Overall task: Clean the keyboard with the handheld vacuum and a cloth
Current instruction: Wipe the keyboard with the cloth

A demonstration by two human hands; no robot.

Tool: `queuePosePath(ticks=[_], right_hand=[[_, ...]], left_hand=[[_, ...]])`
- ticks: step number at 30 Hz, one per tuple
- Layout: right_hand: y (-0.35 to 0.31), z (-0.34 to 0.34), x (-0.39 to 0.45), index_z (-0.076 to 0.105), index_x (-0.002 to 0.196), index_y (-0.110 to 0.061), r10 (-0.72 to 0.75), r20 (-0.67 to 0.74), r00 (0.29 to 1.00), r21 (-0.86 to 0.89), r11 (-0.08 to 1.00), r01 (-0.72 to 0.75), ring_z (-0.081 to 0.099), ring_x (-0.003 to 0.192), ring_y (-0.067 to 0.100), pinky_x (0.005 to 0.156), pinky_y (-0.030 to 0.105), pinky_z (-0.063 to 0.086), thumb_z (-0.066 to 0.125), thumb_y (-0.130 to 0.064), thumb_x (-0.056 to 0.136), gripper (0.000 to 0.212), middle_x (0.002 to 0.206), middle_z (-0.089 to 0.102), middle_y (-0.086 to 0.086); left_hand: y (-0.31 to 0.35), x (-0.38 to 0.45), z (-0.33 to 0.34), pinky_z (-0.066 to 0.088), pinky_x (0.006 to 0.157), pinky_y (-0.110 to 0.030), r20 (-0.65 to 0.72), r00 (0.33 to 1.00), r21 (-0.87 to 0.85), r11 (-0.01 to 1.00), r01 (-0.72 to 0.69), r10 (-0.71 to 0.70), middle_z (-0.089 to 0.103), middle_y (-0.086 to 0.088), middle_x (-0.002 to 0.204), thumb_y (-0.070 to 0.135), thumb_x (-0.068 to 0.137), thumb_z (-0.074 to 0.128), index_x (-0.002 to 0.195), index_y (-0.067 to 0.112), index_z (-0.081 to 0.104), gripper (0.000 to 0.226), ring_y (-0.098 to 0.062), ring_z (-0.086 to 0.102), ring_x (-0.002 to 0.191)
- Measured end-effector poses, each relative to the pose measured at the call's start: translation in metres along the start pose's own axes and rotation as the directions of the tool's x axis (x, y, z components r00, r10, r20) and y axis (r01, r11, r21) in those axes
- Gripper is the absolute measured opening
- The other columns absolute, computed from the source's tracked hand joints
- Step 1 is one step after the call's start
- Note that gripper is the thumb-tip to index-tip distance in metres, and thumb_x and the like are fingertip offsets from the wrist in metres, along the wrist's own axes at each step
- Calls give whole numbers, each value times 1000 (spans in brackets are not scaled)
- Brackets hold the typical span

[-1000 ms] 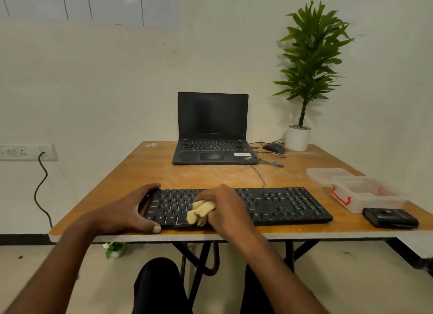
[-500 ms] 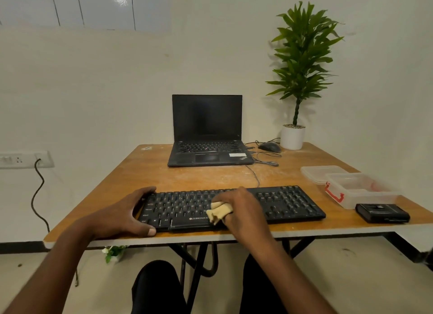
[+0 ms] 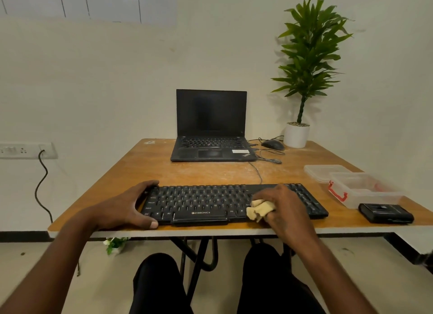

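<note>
One black keyboard (image 3: 229, 202) lies in the lower middle of the frame, along the near edge of one wooden table (image 3: 145, 170). The left hand (image 3: 126, 208) holds the left end of the keyboard: the fingers curl over its far corner and the thumb lies along its near edge. The right hand (image 3: 284, 208) is on the right part of the keyboard, and its curled fingers grip one crumpled beige cloth (image 3: 259, 209), which touches the keys just right of the space bar.

In the middle of the frame, at the far side of the table, stands one open black laptop (image 3: 210, 128) with a dark screen. To the right of it lies one black mouse (image 3: 273, 144) with its cable, and next to that one green plant (image 3: 309, 53) in a white pot. At the right edge of the frame are one clear plastic box (image 3: 365, 191) with a red latch and one clear lid (image 3: 324, 171) touching it on its far side. Just below the box lies one flat black device (image 3: 385, 213); I cannot tell what it is. At the left edge, on the wall, there is one socket panel (image 3: 25, 150) with one black cable plugged in. Under the table two legs in dark trousers are visible.
</note>
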State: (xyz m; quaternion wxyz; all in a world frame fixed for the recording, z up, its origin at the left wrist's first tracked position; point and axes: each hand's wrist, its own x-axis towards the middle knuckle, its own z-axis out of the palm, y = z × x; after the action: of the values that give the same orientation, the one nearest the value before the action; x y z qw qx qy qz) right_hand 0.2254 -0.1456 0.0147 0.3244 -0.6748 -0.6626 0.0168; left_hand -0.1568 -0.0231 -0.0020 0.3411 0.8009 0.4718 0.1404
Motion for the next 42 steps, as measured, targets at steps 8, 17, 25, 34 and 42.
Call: queuePosePath(ticks=[8, 17, 25, 34, 42], right_hand=[[36, -17, -3, 77, 113, -31, 74, -109, 991, 20, 997, -72, 52, 93, 11, 68, 17, 36, 68, 9, 77, 54, 103, 57, -4], [-3, 16, -5, 75, 112, -37, -105, -37, 994, 51, 993, 107, 52, 92, 9, 71, 20, 38, 69, 6, 77, 56, 98, 55, -11], [76, -42, -3, 76, 108, -34, 93, -59, 994, -18, 995, -95, 52, 100, 17, 75, 26, 39, 70, 8, 79, 51, 105, 58, -4], [88, -28, 2, 77, 108, -29, 105, -184, 977, 84, 992, -91, 57, 101, 17, 78, 30, 43, 66, 11, 76, 52, 109, 65, 2], [89, -35, 19, 79, 107, -30, 71, -150, 986, 0, 997, -72, 60, 97, 18, 76, 30, 46, 61, 13, 78, 55, 106, 68, 0]], left_hand=[[-1, 2, -1, 48, 89, -14, 3, 1000, -19, 1000, 4, -4, 36, 12, 151, 71, 51, 88, 156, 51, 19, 127, -7, 48, 127], [-8, 7, -1, 50, 91, -19, 2, 1000, -31, 999, -6, 6, 41, 15, 146, 74, 46, 90, 151, 57, 23, 126, -10, 51, 125], [-19, 10, -5, 52, 98, -27, 0, 1000, -29, 999, -20, 20, 41, 16, 149, 79, 46, 91, 146, 65, 24, 121, -13, 51, 129], [-22, 14, -5, 54, 102, -33, 10, 1000, -23, 999, -26, 26, 42, 15, 149, 78, 47, 91, 145, 69, 24, 120, -15, 53, 129], [-29, 16, -7, 52, 107, -38, 0, 1000, -43, 999, -31, 31, 44, 14, 150, 74, 48, 94, 139, 76, 26, 113, -16, 53, 130]])
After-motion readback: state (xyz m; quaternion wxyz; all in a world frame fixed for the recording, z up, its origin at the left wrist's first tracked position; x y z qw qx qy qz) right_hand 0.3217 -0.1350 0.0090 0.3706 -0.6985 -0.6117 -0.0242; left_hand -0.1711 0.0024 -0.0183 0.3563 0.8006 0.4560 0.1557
